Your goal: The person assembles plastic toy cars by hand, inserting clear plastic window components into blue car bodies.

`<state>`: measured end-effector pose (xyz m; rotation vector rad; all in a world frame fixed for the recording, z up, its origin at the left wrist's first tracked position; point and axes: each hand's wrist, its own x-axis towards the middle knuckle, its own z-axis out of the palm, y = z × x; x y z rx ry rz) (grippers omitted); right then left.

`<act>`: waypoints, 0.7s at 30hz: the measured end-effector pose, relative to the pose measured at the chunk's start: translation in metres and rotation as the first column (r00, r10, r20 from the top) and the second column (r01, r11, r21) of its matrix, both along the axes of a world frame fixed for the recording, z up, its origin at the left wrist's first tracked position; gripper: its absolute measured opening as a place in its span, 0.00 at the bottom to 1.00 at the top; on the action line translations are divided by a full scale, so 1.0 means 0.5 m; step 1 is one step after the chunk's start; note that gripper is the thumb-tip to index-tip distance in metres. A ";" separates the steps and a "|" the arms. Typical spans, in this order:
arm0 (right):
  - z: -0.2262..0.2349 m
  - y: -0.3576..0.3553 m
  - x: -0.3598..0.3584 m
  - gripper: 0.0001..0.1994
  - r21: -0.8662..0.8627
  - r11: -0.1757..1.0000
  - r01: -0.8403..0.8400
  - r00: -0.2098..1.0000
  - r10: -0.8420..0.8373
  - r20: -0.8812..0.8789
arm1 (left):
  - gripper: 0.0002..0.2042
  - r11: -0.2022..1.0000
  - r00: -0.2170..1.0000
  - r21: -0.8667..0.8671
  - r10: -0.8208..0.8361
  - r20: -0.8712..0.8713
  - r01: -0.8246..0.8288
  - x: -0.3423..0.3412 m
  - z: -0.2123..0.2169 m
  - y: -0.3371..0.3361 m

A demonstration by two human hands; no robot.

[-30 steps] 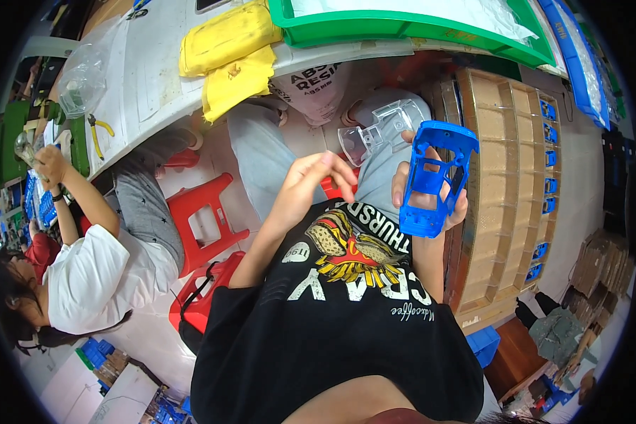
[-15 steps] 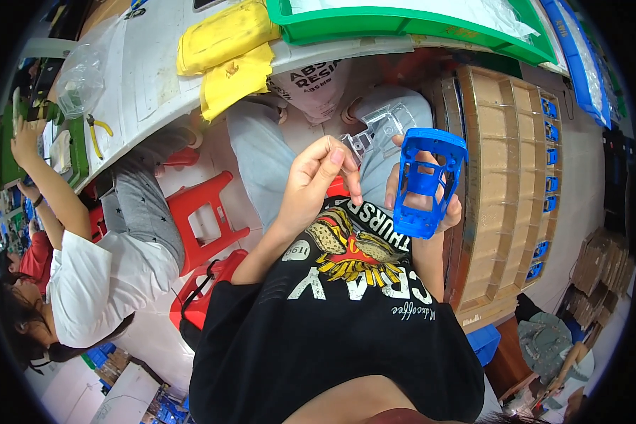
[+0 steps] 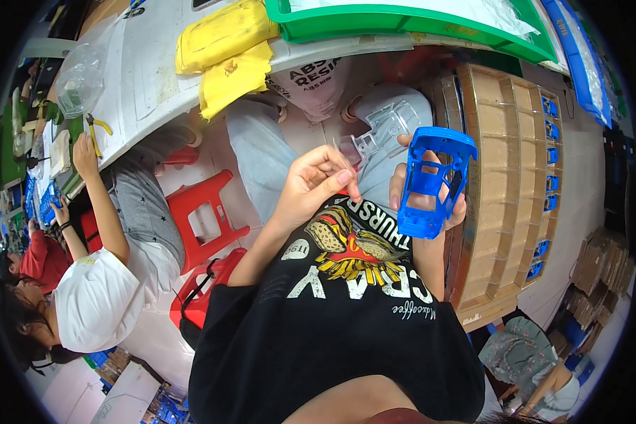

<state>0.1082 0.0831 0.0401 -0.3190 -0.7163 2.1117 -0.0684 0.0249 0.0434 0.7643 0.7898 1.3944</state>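
Right of centre, the right hand [image 3: 431, 201] is gripping the blue toy car shell [image 3: 434, 182], fingers clamped on its side. The left hand [image 3: 314, 185] is pinching together. The shell looks light, thin and brittle; the sills seem safest.

Blue toy-car shell [image 3: 432, 182] in right hand [image 3: 425, 205]

Toy car shell [image 3: 431, 182]: bright blue
Stool [image 3: 203, 215], left: red
Tray [image 3: 403, 25], far: green
Cloth [image 3: 230, 53]: yellow
Shirt [image 3: 332, 325], near: black, white lettering
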 end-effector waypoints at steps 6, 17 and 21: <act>-0.008 0.001 0.006 0.47 -0.002 1.000 -0.010 1.000 0.010 0.000 | 0.10 0.996 0.987 -0.066 0.067 0.143 -0.058 0.001 0.020 0.000; -0.006 -0.002 0.004 0.49 0.018 1.000 -0.020 1.000 0.019 0.020 | 0.08 0.995 0.879 -0.099 0.047 0.475 0.001 0.011 -0.012 0.003; -0.002 -0.001 0.005 0.48 0.009 1.000 -0.017 1.000 0.017 -0.001 | 0.10 0.993 0.817 -0.118 0.060 0.574 0.009 -0.001 -0.045 -0.001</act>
